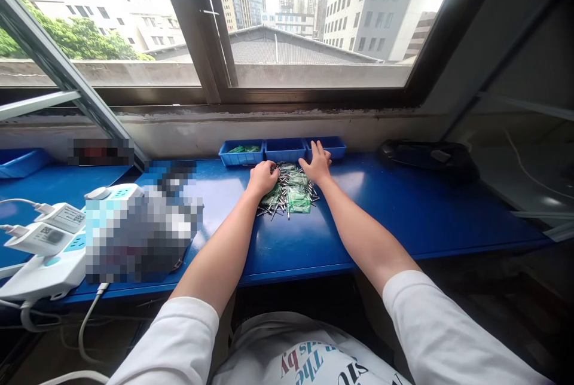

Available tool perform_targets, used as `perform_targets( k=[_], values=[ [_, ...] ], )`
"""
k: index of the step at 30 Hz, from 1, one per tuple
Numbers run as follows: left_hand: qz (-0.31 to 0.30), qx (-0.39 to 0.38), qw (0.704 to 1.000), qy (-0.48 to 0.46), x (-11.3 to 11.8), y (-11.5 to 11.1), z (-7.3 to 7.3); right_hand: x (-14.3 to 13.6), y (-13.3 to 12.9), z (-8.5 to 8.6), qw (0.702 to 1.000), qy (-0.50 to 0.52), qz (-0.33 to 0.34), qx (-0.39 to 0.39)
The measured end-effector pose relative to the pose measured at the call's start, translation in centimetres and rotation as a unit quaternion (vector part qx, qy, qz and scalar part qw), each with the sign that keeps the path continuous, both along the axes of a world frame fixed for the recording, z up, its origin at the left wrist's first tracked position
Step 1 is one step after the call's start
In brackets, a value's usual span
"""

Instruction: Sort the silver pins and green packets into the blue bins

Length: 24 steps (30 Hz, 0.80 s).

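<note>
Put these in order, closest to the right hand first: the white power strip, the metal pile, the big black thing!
From the right hand, head view:
1. Metal pile: beside it, on its left.
2. Big black thing: along the table, on its right.
3. White power strip: far over at the left.

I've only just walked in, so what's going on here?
A person is handling a heap of short metal rods and green packets on a blue table. The left hand is at the heap's left edge; whether it grips anything is unclear. The right hand is spread at the far right, partly hiding the right blue bin. Something green lies in the left blue bin.
</note>
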<state>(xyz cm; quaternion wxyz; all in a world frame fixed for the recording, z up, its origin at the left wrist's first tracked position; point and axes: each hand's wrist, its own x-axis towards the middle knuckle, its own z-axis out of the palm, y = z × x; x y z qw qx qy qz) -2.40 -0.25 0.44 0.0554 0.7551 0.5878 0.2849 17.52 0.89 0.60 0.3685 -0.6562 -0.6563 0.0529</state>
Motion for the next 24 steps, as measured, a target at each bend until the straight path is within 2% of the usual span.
perform_targets(
  k=[5,10,15,24],
  values=[
    [-0.009,-0.010,1.000,0.021,-0.1,0.2,-0.4,-1.4,-0.8,-0.1,0.997,-0.005,0.066,0.047],
    [-0.037,-0.011,0.998,0.046,0.0,-0.3,-0.4,-2.0,-1.2,-0.6,0.989,-0.052,0.135,0.007],
    [-0.050,-0.023,0.997,0.058,0.3,-0.8,0.1,-2.1,-1.1,-0.8,0.983,-0.089,0.148,-0.068],
    [-0.048,-0.026,0.998,0.033,0.1,-0.6,-0.1,-1.7,-0.8,-0.7,0.987,-0.056,0.147,-0.042]
  ],
)
